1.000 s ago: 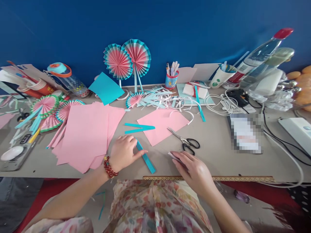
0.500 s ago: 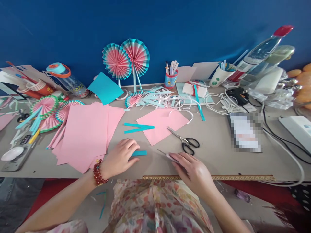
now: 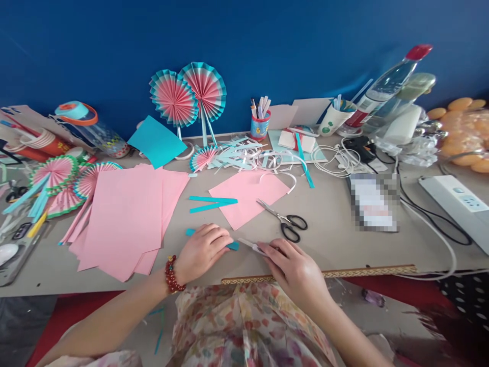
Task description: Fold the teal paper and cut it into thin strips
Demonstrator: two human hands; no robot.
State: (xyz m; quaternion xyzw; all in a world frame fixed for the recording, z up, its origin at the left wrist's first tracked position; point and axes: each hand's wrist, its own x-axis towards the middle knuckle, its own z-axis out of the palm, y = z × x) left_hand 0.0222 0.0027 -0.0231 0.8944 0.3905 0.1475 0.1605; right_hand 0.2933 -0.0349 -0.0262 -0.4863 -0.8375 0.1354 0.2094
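Note:
My left hand [image 3: 202, 252] presses down over a blue paper strip [image 3: 233, 246], whose two ends stick out past the fingers. In my right hand [image 3: 296, 265] is a craft knife [image 3: 252, 245] with a pale handle. Its blade points left, close to the strip's right end. Two more blue strips [image 3: 208, 205] lie just beyond, overlapping a pink paper sheet [image 3: 248, 193]. Black-handled scissors [image 3: 286, 221] rest beside that sheet, spread apart. A pile of pink sheets [image 3: 126, 214] lies to the left of my hands.
Folded paper fans [image 3: 204, 92] lean against the blue wall. Paper scraps [image 3: 244, 153], a pen cup [image 3: 260, 125] and a blue sheet [image 3: 156, 141] stand or lie at the back. To the right are a phone [image 3: 374, 203], cables, a power strip [image 3: 456, 204] and a tilted bottle [image 3: 385, 84].
My left hand has shifted right and now covers the middle of the blue strip. The knife has tilted, its blade now nearer the strip. The whole view has turned slightly right.

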